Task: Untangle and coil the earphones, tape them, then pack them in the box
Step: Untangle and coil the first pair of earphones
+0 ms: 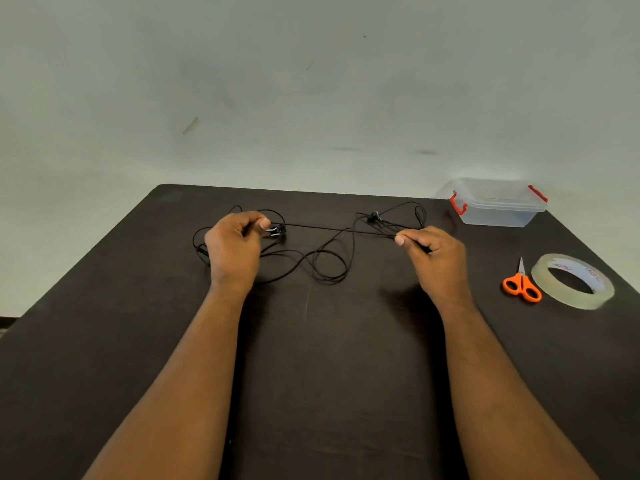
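Observation:
Black wired earphones [325, 268] lie in loose tangled loops on the dark table [329, 358]. A taut stretch of the cable runs between my hands. My left hand [233, 247] pinches the cable near an earbud with a clip at the left. At the right, my right hand [436, 256] pinches the same cable, and a second earbud [374, 216] lies just beyond it. A clear plastic box [495, 202] with red latches, lid on, stands at the far right corner. A roll of clear tape [573, 280] lies flat at the right.
Orange-handled scissors [521, 284] lie just left of the tape roll. A pale wall rises behind the table's far edge. The table's left edge slants down towards the floor at the left.

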`<act>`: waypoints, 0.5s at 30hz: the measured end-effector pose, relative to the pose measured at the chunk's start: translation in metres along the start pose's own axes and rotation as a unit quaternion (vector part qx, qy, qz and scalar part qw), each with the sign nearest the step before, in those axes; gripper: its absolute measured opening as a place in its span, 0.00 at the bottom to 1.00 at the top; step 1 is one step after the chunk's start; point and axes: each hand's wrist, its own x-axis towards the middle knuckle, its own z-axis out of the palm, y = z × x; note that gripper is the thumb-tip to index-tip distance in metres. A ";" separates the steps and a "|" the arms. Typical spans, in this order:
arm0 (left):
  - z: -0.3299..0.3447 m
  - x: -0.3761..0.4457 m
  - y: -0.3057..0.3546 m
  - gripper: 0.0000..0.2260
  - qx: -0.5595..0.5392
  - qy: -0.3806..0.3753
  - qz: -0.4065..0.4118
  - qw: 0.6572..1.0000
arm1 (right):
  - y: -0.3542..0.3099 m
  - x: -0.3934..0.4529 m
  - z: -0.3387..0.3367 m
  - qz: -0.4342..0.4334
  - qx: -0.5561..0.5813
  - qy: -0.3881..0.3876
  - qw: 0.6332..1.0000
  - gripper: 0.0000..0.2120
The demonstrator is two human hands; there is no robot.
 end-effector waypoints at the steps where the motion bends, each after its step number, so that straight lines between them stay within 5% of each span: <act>1: 0.001 -0.001 0.000 0.05 0.007 0.006 0.002 1.000 | -0.001 0.000 0.002 -0.005 -0.006 0.003 1.000 0.05; 11: 0.015 -0.008 0.002 0.05 -0.049 0.026 -0.017 0.998 | -0.002 0.001 0.013 -0.004 0.000 0.034 0.999 0.05; 15: 0.015 -0.015 0.013 0.23 -0.117 -0.039 0.007 0.992 | -0.010 0.000 0.023 -0.021 0.002 0.011 1.000 0.04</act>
